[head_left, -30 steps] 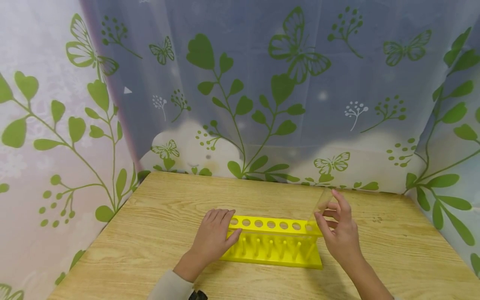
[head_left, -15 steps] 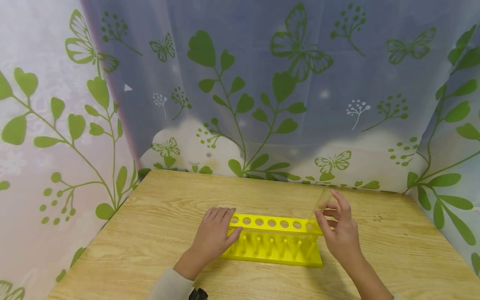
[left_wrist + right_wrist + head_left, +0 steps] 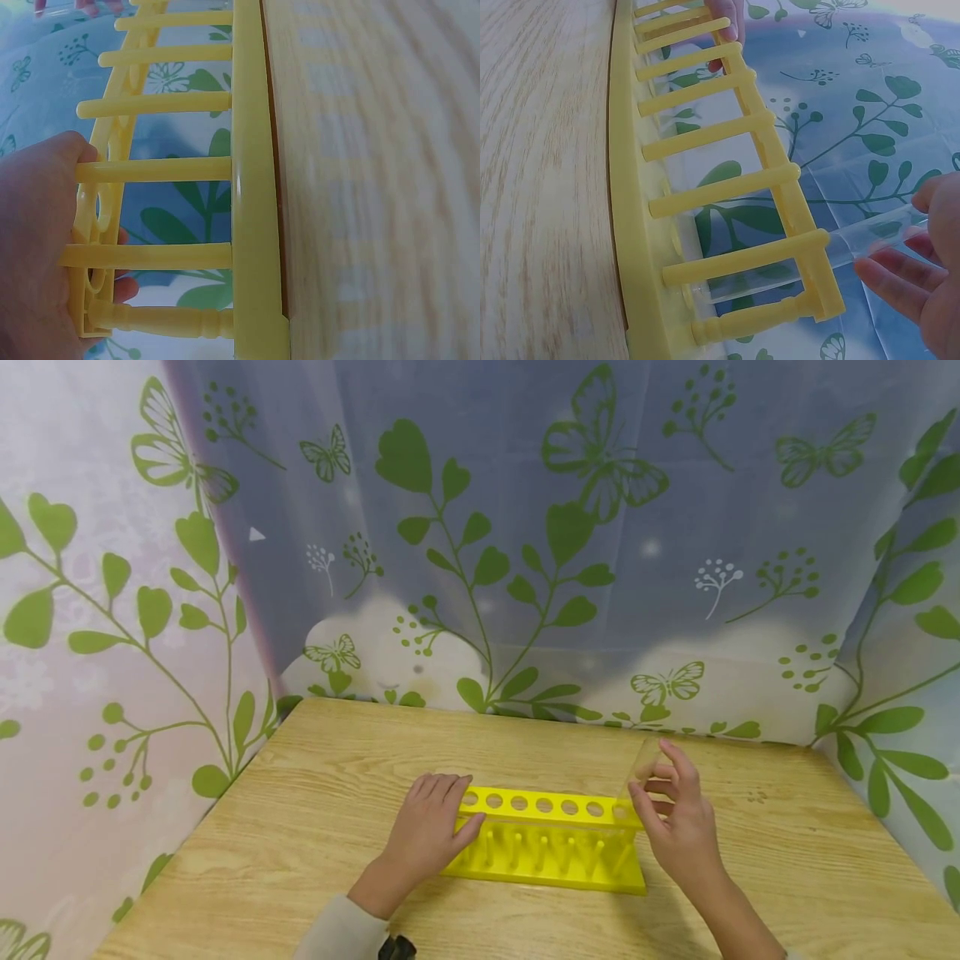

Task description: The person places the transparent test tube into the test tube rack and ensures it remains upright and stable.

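A yellow test tube rack [image 3: 540, 881] stands on the table, with a row of holes along its top bar and upright pegs on its base. My left hand [image 3: 426, 831] grips the left end of the top bar, thumb in front and fingers over the far side. At the other end, my right hand [image 3: 684, 827] pinches a clear test tube [image 3: 647, 762] between thumb and fingers. That tube leans slightly to the right in the head view. Seen from the right wrist, the tube [image 3: 761, 283] passes through the end hole, its lower end close to the base.
The rack's other holes hold no tubes. Wood-grain tabletop [image 3: 300, 827] surrounds the rack. Behind and at both sides hangs a curtain [image 3: 480, 568] with green leaves and butterflies. A small black object [image 3: 397, 948] shows beside the left sleeve [image 3: 345, 933].
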The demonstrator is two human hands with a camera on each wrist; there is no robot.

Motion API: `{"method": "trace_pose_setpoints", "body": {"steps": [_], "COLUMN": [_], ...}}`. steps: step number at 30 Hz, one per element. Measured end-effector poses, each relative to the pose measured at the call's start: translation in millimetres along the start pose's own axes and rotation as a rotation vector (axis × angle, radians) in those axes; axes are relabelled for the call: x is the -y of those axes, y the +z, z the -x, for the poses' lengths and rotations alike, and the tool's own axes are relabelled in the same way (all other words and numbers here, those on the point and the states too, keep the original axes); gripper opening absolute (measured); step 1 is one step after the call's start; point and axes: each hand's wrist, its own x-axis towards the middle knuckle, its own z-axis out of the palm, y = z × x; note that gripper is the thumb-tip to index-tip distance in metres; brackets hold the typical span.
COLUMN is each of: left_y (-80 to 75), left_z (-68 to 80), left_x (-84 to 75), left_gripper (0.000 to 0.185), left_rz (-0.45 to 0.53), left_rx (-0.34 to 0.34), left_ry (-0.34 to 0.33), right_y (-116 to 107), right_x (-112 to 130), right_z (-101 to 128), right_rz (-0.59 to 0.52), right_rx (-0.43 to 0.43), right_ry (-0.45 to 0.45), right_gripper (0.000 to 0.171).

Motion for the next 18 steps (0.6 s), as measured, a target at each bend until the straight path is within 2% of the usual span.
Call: {"method": "trace_pose_setpoints", "body": {"steps": [11, 18], "left_y": [0.2, 0.1], "left_z": [-0.4, -0.3], "left_x": [0.1, 0.2], "left_gripper": [0.052, 0.052], "left_rz": [0.004, 0.009], "left_rx": [0.026, 0.016], "left_ry": [-0.017, -0.009], "right_y": [1.5, 2.3], "right_x": [-1.5, -2.6], "right_z": [1.0, 2.3], "right_rz": [0.011, 0.017], "right_rx": [-0.002, -0.006], "right_ry": [0.015, 0.001], "right_gripper": [0.078, 0.079]}}
